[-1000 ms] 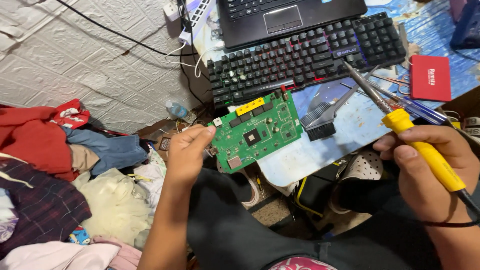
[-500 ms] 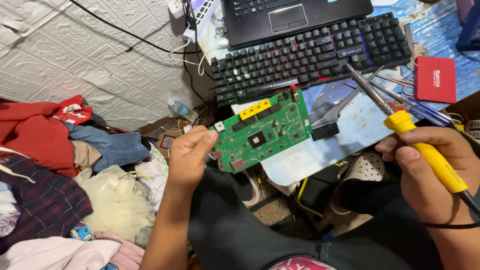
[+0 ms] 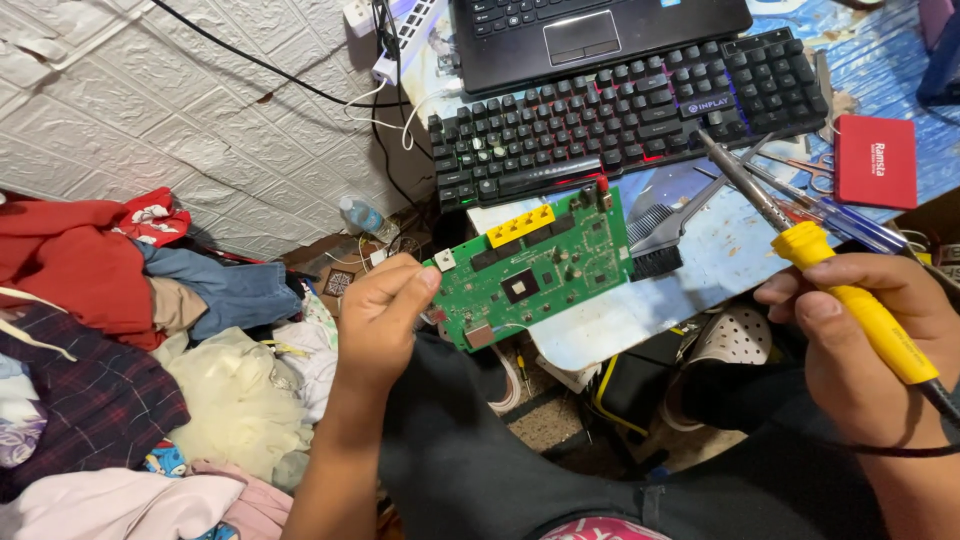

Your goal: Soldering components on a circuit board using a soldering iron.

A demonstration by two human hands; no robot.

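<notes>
While the left hand (image 3: 375, 315) pinched the green board (image 3: 535, 265) by its near-left corner, thumb and fingers closed on the edge, the board hung tilted just off the bench's (image 3: 700, 270) front edge, below the keyboard (image 3: 620, 115). The right hand (image 3: 865, 345) was wrapped shut around the yellow grip of the iron (image 3: 800, 240), its tip lying over the bench near the brush (image 3: 665, 240). The board looked light, stiff and thin, with fragile parts on its face, so the bare edges and corners seemed the safest hold. Clothes (image 3: 120, 330) lay heaped to the left.
</notes>
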